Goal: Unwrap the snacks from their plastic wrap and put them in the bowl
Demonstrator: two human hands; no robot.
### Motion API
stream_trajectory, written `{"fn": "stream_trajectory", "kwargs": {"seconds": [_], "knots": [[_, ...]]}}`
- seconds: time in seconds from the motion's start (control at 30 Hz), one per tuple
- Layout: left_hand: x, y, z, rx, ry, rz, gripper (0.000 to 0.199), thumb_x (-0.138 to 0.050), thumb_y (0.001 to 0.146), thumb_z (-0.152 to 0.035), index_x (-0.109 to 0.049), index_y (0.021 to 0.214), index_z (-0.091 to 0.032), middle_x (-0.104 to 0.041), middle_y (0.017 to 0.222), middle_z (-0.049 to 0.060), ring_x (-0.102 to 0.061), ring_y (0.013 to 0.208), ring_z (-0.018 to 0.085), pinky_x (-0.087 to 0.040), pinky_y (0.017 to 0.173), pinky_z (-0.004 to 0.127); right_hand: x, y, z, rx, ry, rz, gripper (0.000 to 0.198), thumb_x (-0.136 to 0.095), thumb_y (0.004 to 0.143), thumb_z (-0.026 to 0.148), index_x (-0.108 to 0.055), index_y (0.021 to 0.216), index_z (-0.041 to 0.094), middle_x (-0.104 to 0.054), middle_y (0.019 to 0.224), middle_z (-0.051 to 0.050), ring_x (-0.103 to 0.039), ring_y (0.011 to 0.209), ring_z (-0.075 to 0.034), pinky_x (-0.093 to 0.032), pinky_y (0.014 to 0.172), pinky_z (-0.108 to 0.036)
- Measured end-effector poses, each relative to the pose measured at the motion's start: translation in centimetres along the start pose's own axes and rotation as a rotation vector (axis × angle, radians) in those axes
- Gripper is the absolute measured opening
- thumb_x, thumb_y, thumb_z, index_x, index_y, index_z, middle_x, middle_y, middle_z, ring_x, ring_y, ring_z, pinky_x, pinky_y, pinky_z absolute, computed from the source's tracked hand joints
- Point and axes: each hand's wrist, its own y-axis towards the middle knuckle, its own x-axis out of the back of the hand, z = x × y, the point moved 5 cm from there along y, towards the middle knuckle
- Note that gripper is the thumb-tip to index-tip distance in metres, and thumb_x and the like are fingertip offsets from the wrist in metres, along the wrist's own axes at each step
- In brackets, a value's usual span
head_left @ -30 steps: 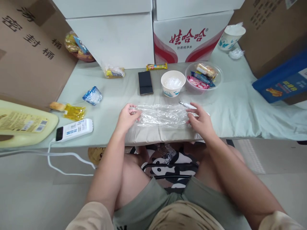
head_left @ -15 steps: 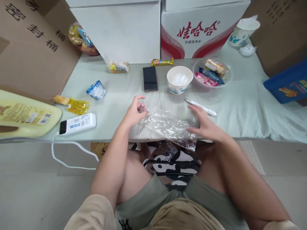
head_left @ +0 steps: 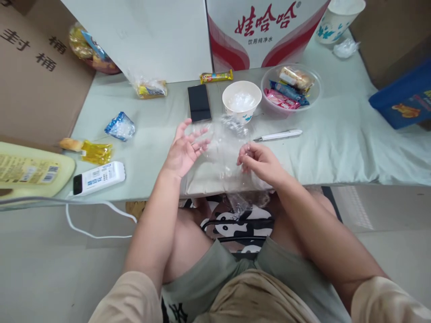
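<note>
A crinkled sheet of clear plastic film (head_left: pixel 224 154) lies spread at the table's front edge, part of it hanging down over my lap. My right hand (head_left: pixel 257 162) has its fingers curled in a pinch at the film's right side. On the other side, my left hand (head_left: pixel 186 150) is open, palm turned inward and fingers spread by the film's left edge. Just beyond the film stands a paper bowl (head_left: pixel 229 107) with crumpled clear plastic inside. A white utility knife (head_left: pixel 281 135) lies to the right, and a black phone (head_left: pixel 199 103) is beyond my left fingertips.
A clear plastic bowl (head_left: pixel 319 92) holds several wrapped snacks. Left are a blue-and-white wrapper (head_left: pixel 120 126), a yellow wrapper (head_left: pixel 97 152), a white corded device (head_left: pixel 99 178) and a pale yellow jug (head_left: pixel 37 168). White boxes (head_left: pixel 161 36) line the back; a paper cup (head_left: pixel 340 20) stands far right.
My right hand has moved left and its spread fingers have curled onto the film. My left hand has opened wider. The film's far end now reaches toward the paper bowl. The view has shifted.
</note>
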Motion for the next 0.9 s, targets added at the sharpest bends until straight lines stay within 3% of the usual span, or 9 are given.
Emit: {"fn": "stream_trajectory", "kwargs": {"seconds": [0.1,0.2,0.3,0.47,0.57,0.7,0.8,0.9], "knots": [[-2.0,0.1,1.6,0.167,0.064,0.158,0.070,-0.089,0.061,-0.060,-0.066,0.113,-0.019,-0.072,0.115,0.013,-0.071,0.102,0.026,-0.058,0.081,0.034,0.0,0.3,-0.7,-0.096,0.213,-0.118,0.032,-0.071,0.081,0.046,-0.050,0.090,0.023,-0.068,0.077,0.001,-0.063,0.060,-0.011,-0.050,0.057,-0.026],[-3.3,0.3,2.6,0.209,0.216,0.130,0.039,-0.085,0.073,-0.042,-0.068,0.097,-0.017,-0.076,0.100,0.008,-0.072,0.081,0.018,-0.055,0.071,0.029,-0.8,0.6,-0.9,-0.110,0.345,-0.056,0.042,-0.081,0.072,0.045,-0.052,0.096,0.025,-0.071,0.086,0.000,-0.069,0.076,-0.016,-0.057,0.069,-0.031],[-3.3,0.7,2.6,0.172,0.337,0.045,0.022,-0.070,0.088,-0.034,-0.065,0.104,-0.020,-0.075,0.085,0.003,-0.068,0.064,0.013,-0.050,0.062,0.026,-0.8,0.6,-0.9,-0.074,0.335,-0.039,0.038,-0.080,0.073,0.040,-0.051,0.092,0.024,-0.071,0.093,-0.001,-0.071,0.081,-0.016,-0.058,0.075,-0.032],[-2.6,0.5,2.9,0.278,0.511,0.052,0.025,-0.066,0.092,-0.036,-0.061,0.111,-0.021,-0.059,0.051,-0.005,-0.051,0.039,0.012,-0.035,0.042,0.022,0.0,0.3,-1.8,-0.173,0.138,-0.081,0.027,-0.067,0.086,0.039,-0.048,0.097,0.025,-0.068,0.074,0.001,-0.068,0.062,-0.015,-0.054,0.058,-0.028],[-2.4,-0.1,2.1,0.235,0.359,0.054,0.037,-0.073,0.084,-0.035,-0.059,0.116,-0.023,-0.063,0.057,-0.004,-0.053,0.040,0.011,-0.036,0.042,0.022,0.4,0.0,-1.5,-0.139,0.173,-0.095,0.030,-0.064,0.089,0.040,-0.051,0.114,0.027,-0.066,0.072,0.002,-0.067,0.060,-0.014,-0.055,0.059,-0.028],[-2.0,-0.5,1.0,0.157,0.118,0.002,0.034,-0.074,0.075,-0.027,-0.062,0.107,-0.024,-0.067,0.066,-0.003,-0.061,0.052,0.012,-0.043,0.047,0.021,0.2,-0.3,-0.4,0.004,0.357,-0.041,0.051,-0.070,0.084,0.039,-0.051,0.131,0.033,-0.069,0.090,0.002,-0.067,0.068,-0.012,-0.059,0.069,-0.030],[-1.7,-0.3,1.1,0.178,0.102,-0.055,0.022,-0.071,0.072,-0.020,-0.068,0.093,-0.020,-0.071,0.074,-0.001,-0.064,0.061,0.011,-0.047,0.053,0.021,0.0,-0.2,-0.4,0.041,0.331,-0.008,0.049,-0.075,0.078,0.033,-0.059,0.124,0.030,-0.069,0.098,0.001,-0.064,0.072,-0.011,-0.059,0.073,-0.030],[-1.6,0.2,1.6,0.200,0.179,-0.036,0.013,-0.069,0.070,-0.017,-0.072,0.083,-0.017,-0.073,0.076,0.003,-0.058,0.055,0.010,-0.045,0.053,0.024,0.5,0.4,-1.4,-0.003,0.229,-0.123,0.028,-0.072,0.076,0.031,-0.069,0.103,0.024,-0.067,0.109,-0.004,-0.062,0.073,-0.011,-0.057,0.072,-0.031]]}}
